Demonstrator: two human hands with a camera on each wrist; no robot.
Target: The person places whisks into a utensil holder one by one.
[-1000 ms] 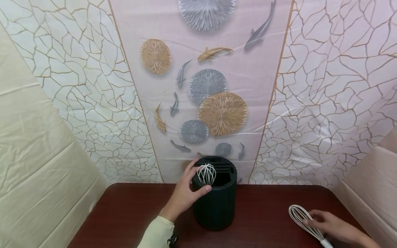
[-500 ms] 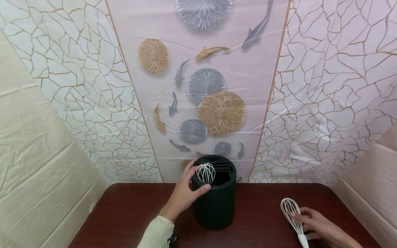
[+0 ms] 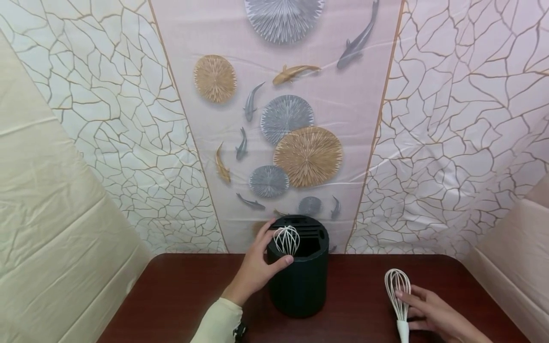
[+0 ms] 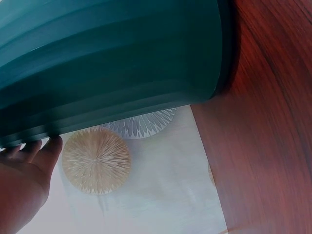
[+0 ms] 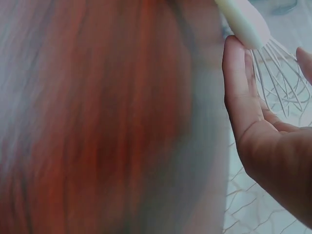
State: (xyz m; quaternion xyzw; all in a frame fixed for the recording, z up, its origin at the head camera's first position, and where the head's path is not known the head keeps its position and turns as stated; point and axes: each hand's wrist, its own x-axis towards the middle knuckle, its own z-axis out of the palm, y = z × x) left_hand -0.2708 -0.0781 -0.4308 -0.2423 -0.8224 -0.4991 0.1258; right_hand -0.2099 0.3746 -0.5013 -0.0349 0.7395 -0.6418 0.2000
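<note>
**At the table's far edge: holder steadied, second whisk turned**

On the dark red wooden table (image 3: 171,295), the left hand (image 3: 255,267) grips the dark cylindrical utensil holder (image 3: 300,281), where one white wire whisk (image 3: 286,239) stands. The right hand (image 3: 433,314), fingers laid over a second white whisk (image 3: 398,297), has swung it upright-pointing since a second ago, apparently readying a lift. Open tabletop lies between holder and whisk.

Two white wire whisks: one in the holder (image 3: 286,239), one on the table (image 3: 398,295). One dark cylindrical plastic utensil holder (image 3: 300,281). One reddish-brown wooden table (image 3: 171,300).
</note>
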